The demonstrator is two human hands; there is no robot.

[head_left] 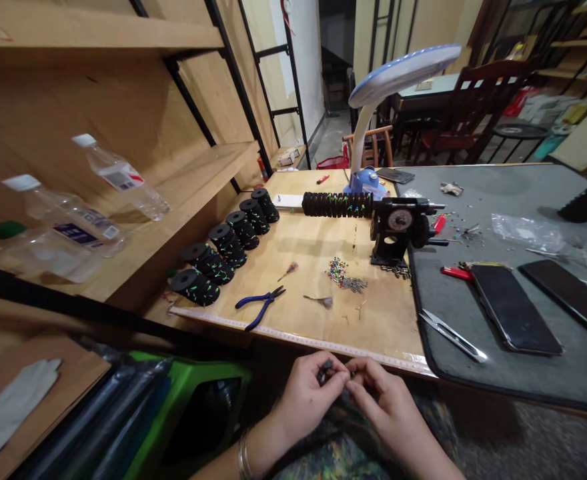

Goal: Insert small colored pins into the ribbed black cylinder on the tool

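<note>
My left hand [309,390] is closed in a pinch, with a small dark grey bit [325,368] showing between the fingers; its kind is too small to tell. Touching it at the fingertips, my right hand [381,393] is also pinched, and what it grips is hidden. Both hands are over my lap, just below the table's front edge. Beyond them lie two feathered bits, one grey [319,301] and one orange-tipped [288,271], and a pile of small coloured beads [337,270] with metal swivels [356,285]. Blue-handled pliers [262,305] rest to the left.
A black clamp device [398,223] holds a ribbed black roll [337,205] wound with line. Several black foam spools [193,287] line the left edge. A blue lamp [368,180] stands behind. On the grey mat [453,347] are thread snips [453,335] and two phones [513,307].
</note>
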